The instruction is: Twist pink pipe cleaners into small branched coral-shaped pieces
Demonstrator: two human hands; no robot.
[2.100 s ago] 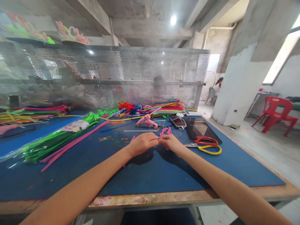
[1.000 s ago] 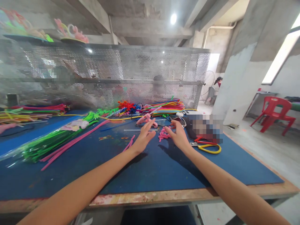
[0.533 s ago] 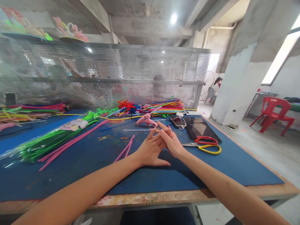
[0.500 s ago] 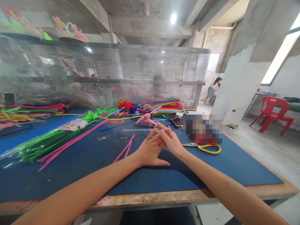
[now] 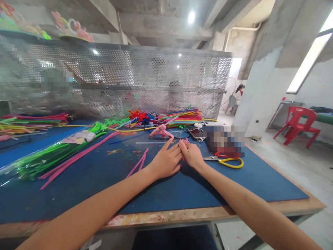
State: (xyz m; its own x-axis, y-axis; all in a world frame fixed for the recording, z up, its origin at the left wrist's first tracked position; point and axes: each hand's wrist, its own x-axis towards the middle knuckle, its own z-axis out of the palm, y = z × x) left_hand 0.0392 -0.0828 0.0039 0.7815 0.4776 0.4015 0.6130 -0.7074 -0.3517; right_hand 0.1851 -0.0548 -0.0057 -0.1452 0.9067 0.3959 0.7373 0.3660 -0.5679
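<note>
My left hand [image 5: 166, 161] lies on the blue mat [image 5: 169, 194] with its fingers stretched forward and together, its fingertips against my right hand [image 5: 191, 155]. My right hand's fingers are curled over small pink pipe-cleaner pieces [image 5: 185, 140], which poke out past its fingertips. A pink glue gun [image 5: 161, 131] lies just beyond both hands. Two loose pink pipe-cleaner strands [image 5: 139, 163] lie on the mat left of my left wrist.
Scissors with red and yellow handles [image 5: 229, 160] lie right of my right hand, beside a phone [image 5: 196, 133]. Green [image 5: 52, 158] and mixed-colour pipe-cleaner bundles [image 5: 182, 116] lie left and behind. A perforated metal screen [image 5: 130, 83] closes the back. A red chair [image 5: 299, 123] stands far right.
My hands were apart around the pink pieces, then came together with fingers stretched out. Now they have slid forward, and my right hand has curled over the pink pieces.
</note>
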